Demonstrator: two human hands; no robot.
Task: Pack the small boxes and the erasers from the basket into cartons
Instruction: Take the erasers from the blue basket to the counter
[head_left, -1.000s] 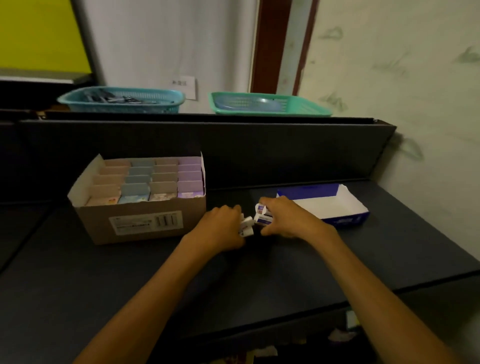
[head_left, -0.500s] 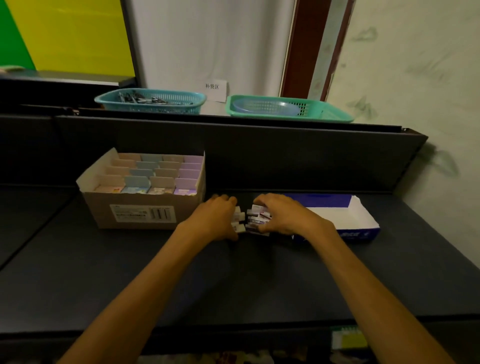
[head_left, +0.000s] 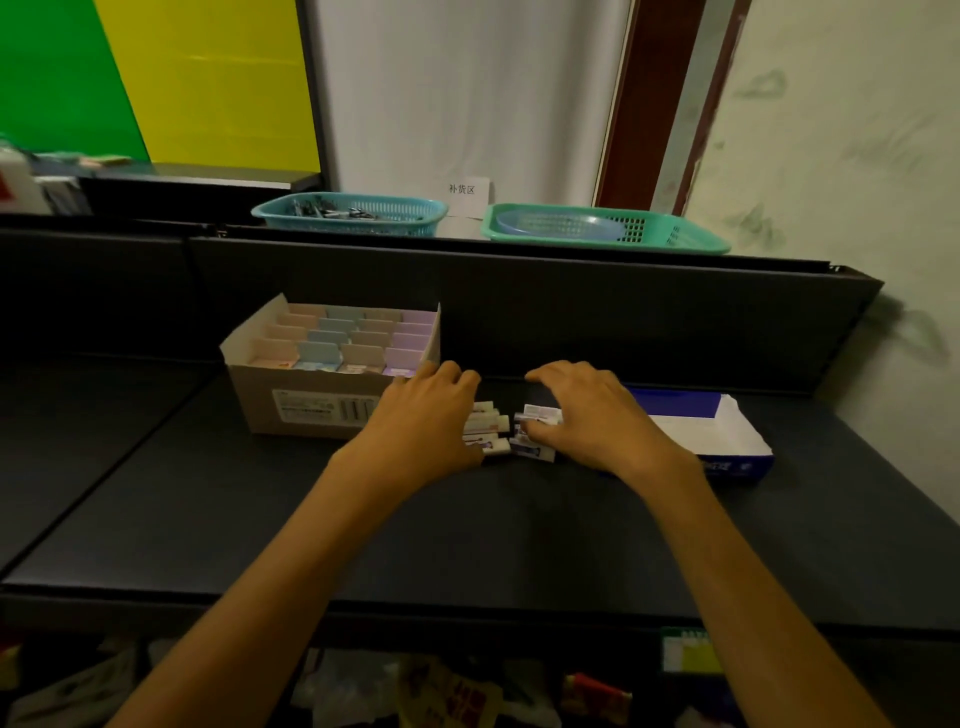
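Between the hands: erasers (head_left: 511, 431) in a small heap on the counter (head_left: 260, 519), long axes roughly left-right
left hand (head_left: 423, 423): fingers curled over heap's left part, holding erasers
right hand (head_left: 584, 415): fingers curled over right part, thumb pinching one
key relation: blue carton (head_left: 727, 431) just right of right hand, so that hand is nearer
brown carton (head_left: 311, 410): left of left hand, rows of small boxes (head_left: 358, 340) inside
baskets (head_left: 613, 231): on ledge behind, well apart
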